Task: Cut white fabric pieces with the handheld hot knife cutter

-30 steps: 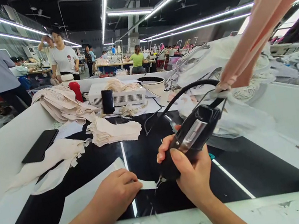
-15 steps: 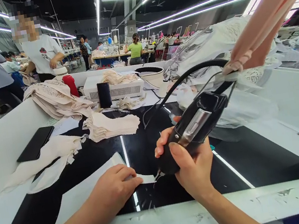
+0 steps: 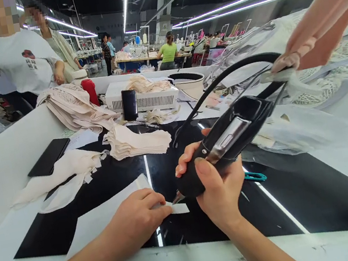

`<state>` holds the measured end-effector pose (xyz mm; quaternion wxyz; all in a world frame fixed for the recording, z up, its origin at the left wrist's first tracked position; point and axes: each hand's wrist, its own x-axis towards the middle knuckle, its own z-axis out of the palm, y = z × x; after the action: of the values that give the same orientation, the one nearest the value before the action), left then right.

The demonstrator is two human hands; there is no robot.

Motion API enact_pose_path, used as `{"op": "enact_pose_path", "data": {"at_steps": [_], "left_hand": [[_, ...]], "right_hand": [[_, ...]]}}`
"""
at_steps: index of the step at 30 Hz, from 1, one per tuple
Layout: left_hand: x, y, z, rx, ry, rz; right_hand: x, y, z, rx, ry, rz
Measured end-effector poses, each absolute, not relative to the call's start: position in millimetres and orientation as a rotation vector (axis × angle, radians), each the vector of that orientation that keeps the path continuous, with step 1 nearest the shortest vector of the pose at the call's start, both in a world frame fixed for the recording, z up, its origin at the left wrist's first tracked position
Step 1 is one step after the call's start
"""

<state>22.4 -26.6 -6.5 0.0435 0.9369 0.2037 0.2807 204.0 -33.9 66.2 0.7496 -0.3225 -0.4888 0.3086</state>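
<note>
My right hand point(image 3: 221, 187) is wrapped round a black corded handheld tool point(image 3: 220, 151) with a silver lever and a narrow metal tip. The tool slants down to the left, and its tip meets the edge of a thin white strip point(image 3: 181, 208) close to my left fingertips. With thumb and fingers closed, my left hand point(image 3: 145, 211) pinches that strip low over the black board point(image 3: 205, 221). Under my left hand and forearm lies a white sheet point(image 3: 104, 213), partly covered. I cannot tell whether the strip joins the sheet.
A pink cloth band point(image 3: 320, 30) and a black cable hold the tool's upper end. A teal tool point(image 3: 255, 176) lies right of my right hand. Stacked cream fabric pieces point(image 3: 139, 141), a black phone point(image 3: 50, 156) and a white vented box point(image 3: 155, 96) sit behind. People stand at the left.
The tool's tip has moved left along the strip, from its far end towards my left fingertips. The view has shifted slightly, and more of the teal tool shows.
</note>
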Motion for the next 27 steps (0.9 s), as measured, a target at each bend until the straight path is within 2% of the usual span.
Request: {"op": "enact_pose_path", "data": {"at_steps": [27], "left_hand": [[23, -27, -6, 2.837, 0.631, 0.9]], "right_hand": [[215, -38, 63, -0.732, -1.059, 0.63]]}}
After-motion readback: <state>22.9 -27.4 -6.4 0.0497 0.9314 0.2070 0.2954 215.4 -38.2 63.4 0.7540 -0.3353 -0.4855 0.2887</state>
